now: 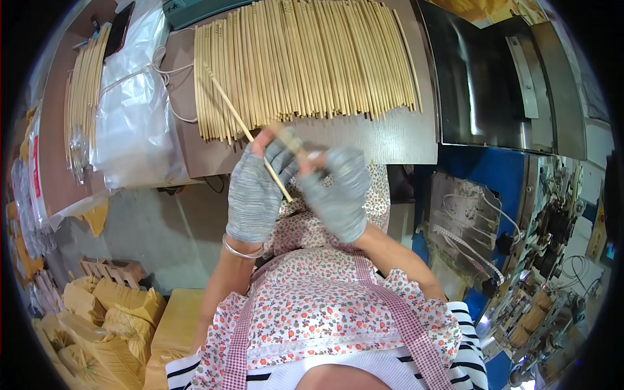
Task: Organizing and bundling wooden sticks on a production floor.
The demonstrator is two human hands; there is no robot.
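- We're in a crowded workroom, and a brown surface (393,144) runs across just beyond the person's hands.
- Nearest in, a flowered apron (318,279), both forearms reaching up over it, elbows out to the sides.
- Now the left hand (253,195), in a grey glove with bare fingertips: palm turned inward, thumb up, wrist fairly straight, a pale bracelet (242,251) below the cuff. Its grip is closed on a slim wooden stick (240,121).
- And here's the key line! That stick slants from far left to near right, crossing the left palm, its near end poking out between the two hands, its longer part pointing away from the grip.
- Over to the right hand (341,195), gloved alike, bent in toward the left, fingertips close by. It's blurred; a tan streak at the fingers may be another stick, but whether that grip is closed, I can't tell.
- Just beyond, a broad row of sticks (305,58) lies side by side on the surface, pointing away from the person. The left hand is nearer to it; the held stick's far end overlaps it in view, contact unclear.
- Left of the row, clear plastic bags (133,117).
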